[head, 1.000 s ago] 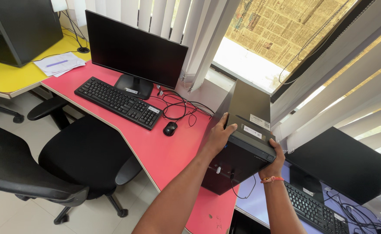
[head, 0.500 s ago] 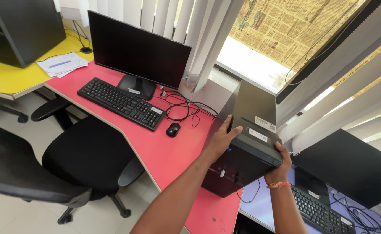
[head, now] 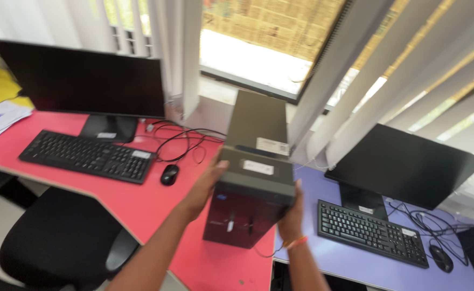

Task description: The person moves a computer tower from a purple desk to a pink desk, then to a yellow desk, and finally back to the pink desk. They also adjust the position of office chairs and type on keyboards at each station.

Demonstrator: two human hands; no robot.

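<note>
A black desktop computer tower (head: 253, 178) stands upright on the red desk (head: 140, 202), near its right end. My left hand (head: 207, 186) grips the tower's upper left side. My right hand (head: 291, 218), with an orange band at the wrist, holds the tower's right front edge. A thin cable hangs from the tower's front, low down. White labels sit on the tower's top.
A monitor (head: 83, 81), keyboard (head: 86, 155), mouse (head: 169, 174) and loose cables (head: 186, 141) lie left of the tower. A lilac desk (head: 355, 264) at right carries another monitor (head: 406, 167), keyboard (head: 371, 233) and mouse (head: 441, 258). A black chair (head: 59, 237) stands below. Vertical blinds (head: 344, 59) hang behind.
The view has swung to the right and blurred, so the lilac desk now shows more fully. The tower looks more upright than before; both hands keep their grip on it.
</note>
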